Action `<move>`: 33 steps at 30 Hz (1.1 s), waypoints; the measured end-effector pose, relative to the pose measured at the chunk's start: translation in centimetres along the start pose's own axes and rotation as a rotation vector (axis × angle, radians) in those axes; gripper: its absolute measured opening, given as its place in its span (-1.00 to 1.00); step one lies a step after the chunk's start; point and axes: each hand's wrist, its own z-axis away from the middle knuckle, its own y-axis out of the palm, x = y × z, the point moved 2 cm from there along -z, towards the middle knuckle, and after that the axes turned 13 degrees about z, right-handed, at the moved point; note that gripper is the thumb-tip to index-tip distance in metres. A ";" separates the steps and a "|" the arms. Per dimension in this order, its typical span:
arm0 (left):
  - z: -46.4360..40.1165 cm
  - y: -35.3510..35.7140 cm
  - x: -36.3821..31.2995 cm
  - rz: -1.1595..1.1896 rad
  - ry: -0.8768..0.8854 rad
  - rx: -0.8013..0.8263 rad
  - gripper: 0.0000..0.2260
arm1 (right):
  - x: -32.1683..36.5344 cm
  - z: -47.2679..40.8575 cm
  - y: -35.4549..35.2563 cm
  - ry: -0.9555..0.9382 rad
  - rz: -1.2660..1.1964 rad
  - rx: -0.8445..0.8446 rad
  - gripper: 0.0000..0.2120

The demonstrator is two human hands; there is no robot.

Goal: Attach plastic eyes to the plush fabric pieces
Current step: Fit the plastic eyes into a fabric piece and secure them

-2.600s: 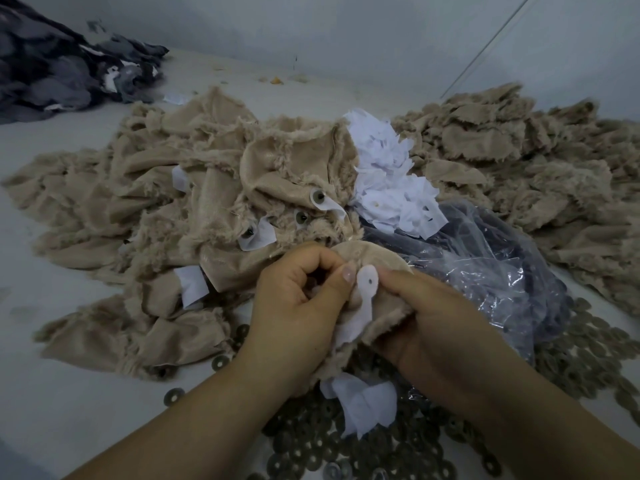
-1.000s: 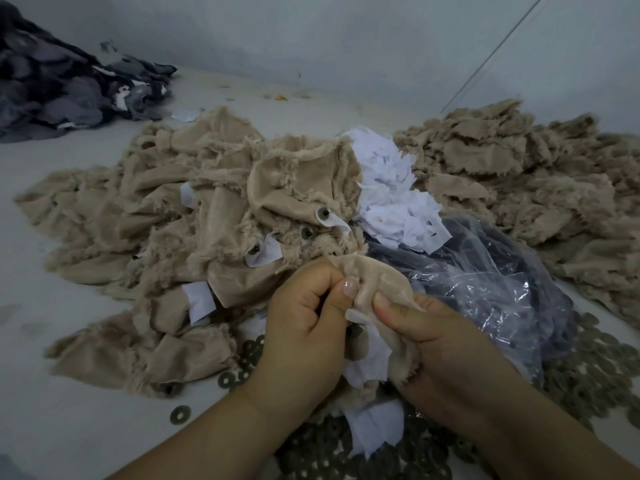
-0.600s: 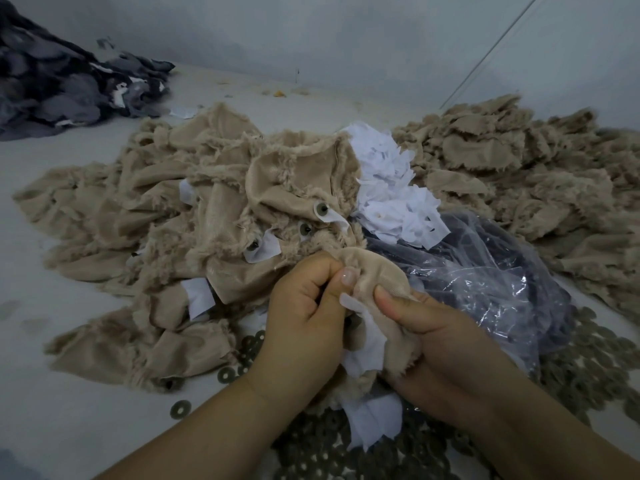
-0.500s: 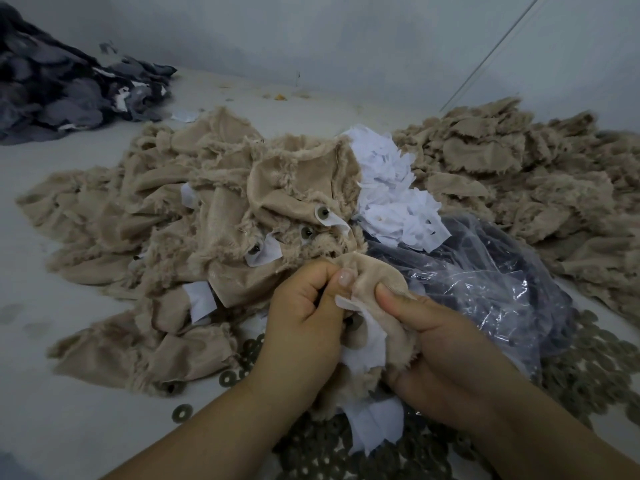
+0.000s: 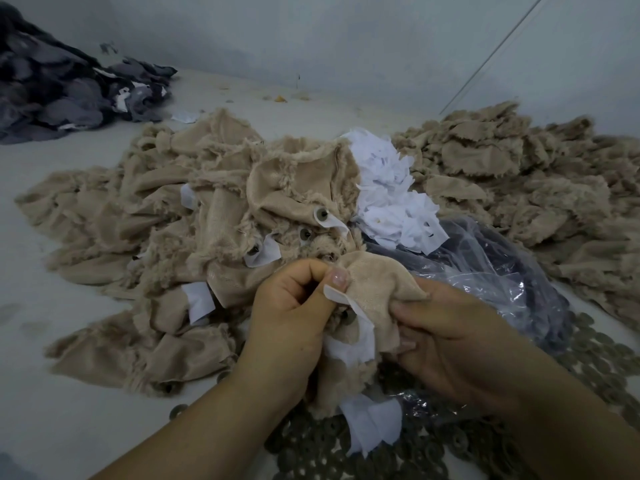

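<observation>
In front of the big tan heap, your left hand has its grip pinched tight on a beige plush piece and the white backing tab at its edge. Your right hand grips the same piece from the other side, fingers curled under it. Flat washers lie scattered on the counter beneath, with a clear plastic bag just right of your hands.

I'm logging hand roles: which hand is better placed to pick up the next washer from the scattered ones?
Probably the right hand: the washers lie thickest beside and below it, and it only supports the plush piece. The left hand is pinching the white backing.
</observation>
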 end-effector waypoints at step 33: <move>0.3 0.3 -0.1 -0.097 0.009 0.037 -0.70 | 0.0 0.2 0.3 -0.206 0.545 -0.320 -0.73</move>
